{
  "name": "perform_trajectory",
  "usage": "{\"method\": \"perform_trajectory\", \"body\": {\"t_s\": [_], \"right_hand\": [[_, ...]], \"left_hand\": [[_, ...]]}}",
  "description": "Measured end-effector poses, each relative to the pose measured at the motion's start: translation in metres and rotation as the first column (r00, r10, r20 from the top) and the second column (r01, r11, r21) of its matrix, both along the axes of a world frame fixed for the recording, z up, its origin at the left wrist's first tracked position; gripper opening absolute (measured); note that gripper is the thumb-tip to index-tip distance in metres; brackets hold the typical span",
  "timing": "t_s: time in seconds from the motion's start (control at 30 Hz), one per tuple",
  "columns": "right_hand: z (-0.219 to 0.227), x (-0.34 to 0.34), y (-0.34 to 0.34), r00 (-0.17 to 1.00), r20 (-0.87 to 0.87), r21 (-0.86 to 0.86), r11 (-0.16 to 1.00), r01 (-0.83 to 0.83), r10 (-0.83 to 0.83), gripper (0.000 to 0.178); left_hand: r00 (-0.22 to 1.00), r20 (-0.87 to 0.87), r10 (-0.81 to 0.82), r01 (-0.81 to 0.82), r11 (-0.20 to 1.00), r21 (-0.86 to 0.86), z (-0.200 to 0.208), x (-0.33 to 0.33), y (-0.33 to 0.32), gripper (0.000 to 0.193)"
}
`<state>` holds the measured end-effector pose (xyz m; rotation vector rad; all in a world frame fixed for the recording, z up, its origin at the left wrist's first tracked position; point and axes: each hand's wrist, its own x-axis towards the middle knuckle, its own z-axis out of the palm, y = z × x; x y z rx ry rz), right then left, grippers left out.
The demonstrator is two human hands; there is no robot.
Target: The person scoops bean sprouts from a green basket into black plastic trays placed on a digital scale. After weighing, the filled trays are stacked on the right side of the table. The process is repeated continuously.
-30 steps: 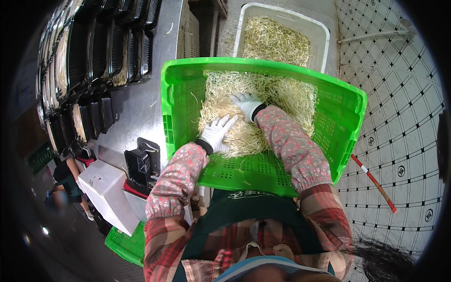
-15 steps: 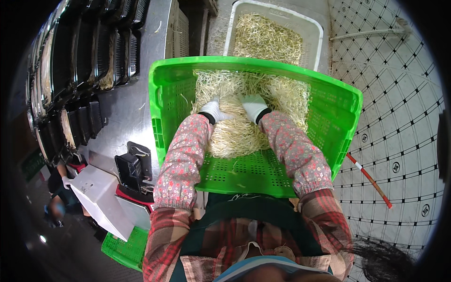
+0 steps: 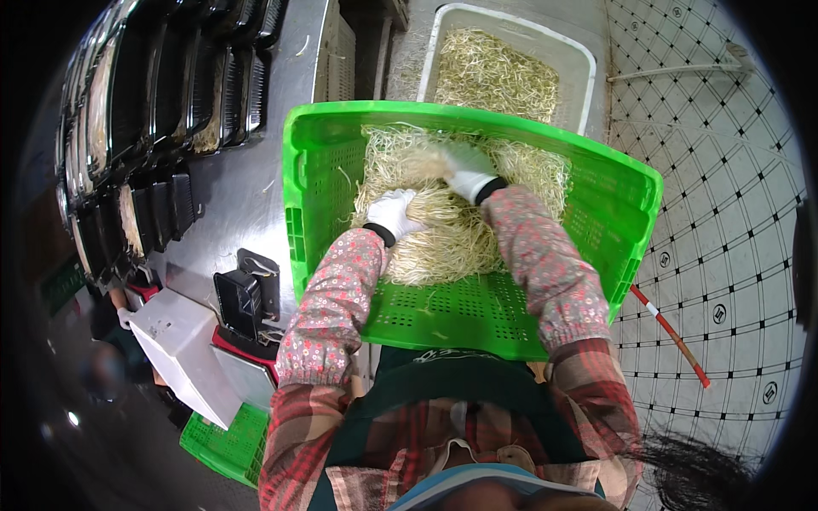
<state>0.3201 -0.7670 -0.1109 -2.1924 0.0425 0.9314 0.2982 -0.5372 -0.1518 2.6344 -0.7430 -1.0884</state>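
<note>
A layer of pale bean sprouts [image 3: 443,247] lies in a large green perforated crate [image 3: 443,328] in front of me. Both my hands wear white gloves with dark cuffs. My left hand [image 3: 392,213] rests on the left of the pile, thumb and fingers curled round some sprouts. Farther in and to the right, my right hand [image 3: 469,173] is closed on a clump of sprouts at its fingertips. Motion smears those fingers and the clump. Flowered sleeve covers are on both my forearms.
Beyond the crate stands a white basket [image 3: 588,81] of greener sprouts. On the metal table [image 3: 239,196] at left are stacked black trays [image 3: 153,85], some holding sprouts. A scale with a black tray [image 3: 239,302], a white box [image 3: 183,341] and another green crate [image 3: 217,443] sit lower left, near a person's gloved hand [image 3: 125,318].
My left hand has drawn slightly nearer to me. My right hand has moved up and a little right, lifting a clump of bean sprouts. The view has shifted slightly.
</note>
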Motion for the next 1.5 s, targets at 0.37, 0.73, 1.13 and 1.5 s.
{"method": "perform_trajectory", "body": {"t_s": [0.37, 0.73, 1.13, 1.5], "right_hand": [[-0.095, 0.027, 0.028, 0.995, 0.079, 0.050, 0.997, -0.065, 0.061, 0.064], [-0.006, -0.043, 0.079, 0.875, 0.015, -0.197, 0.860, -0.471, 0.483, 0.141], [-0.038, -0.028, 0.070, 0.974, -0.102, -0.145, 0.965, -0.218, 0.204, 0.109], [-0.043, -0.064, 0.091, 0.999, 0.027, -0.231, 0.973, -0.028, 0.035, 0.110]], "left_hand": [[0.691, -0.333, 0.641, -0.721, 0.644, -0.257, -0.090, -0.034, 0.070, 0.054], [0.352, -0.774, 0.526, -0.933, 0.126, -0.338, 0.109, -0.066, 0.078, 0.042], [-0.104, -0.319, 0.942, -0.571, -0.319, -0.756, 0.208, -0.129, 0.228, 0.042], [-0.321, -0.614, 0.722, -0.466, -0.684, -0.561, 0.113, -0.192, 0.302, 0.053]]}}
